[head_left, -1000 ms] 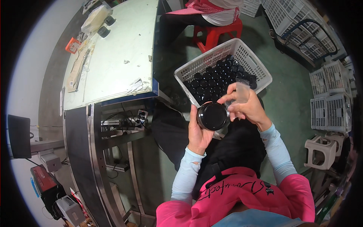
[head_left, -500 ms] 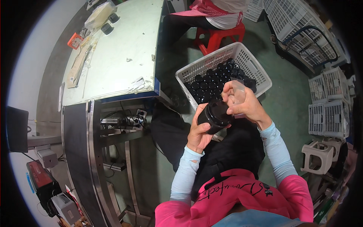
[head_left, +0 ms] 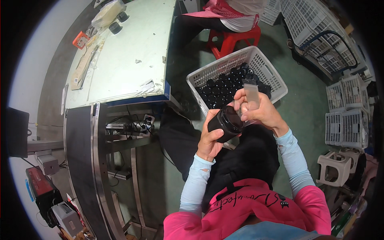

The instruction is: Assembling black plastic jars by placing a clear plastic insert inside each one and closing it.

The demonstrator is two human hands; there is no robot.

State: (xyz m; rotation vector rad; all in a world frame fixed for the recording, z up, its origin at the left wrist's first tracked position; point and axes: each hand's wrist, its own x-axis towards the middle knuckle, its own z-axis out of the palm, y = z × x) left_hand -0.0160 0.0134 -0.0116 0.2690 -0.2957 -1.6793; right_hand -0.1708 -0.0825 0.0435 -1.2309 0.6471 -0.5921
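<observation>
**Jar and bag in hand above the basket**

We find the left hand (head_left: 210, 142) wrapped closed around a black jar (head_left: 226, 123), tilted, near the body. The right hand (head_left: 262, 112) pinches a clear plastic bag (head_left: 252, 95) touching the jar's right. A white basket (head_left: 272, 74) of black jars sits just beyond.

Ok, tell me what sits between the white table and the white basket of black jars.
In the head view, only a dark gap of floor separates the white table from the white basket; nothing stands there.
</observation>
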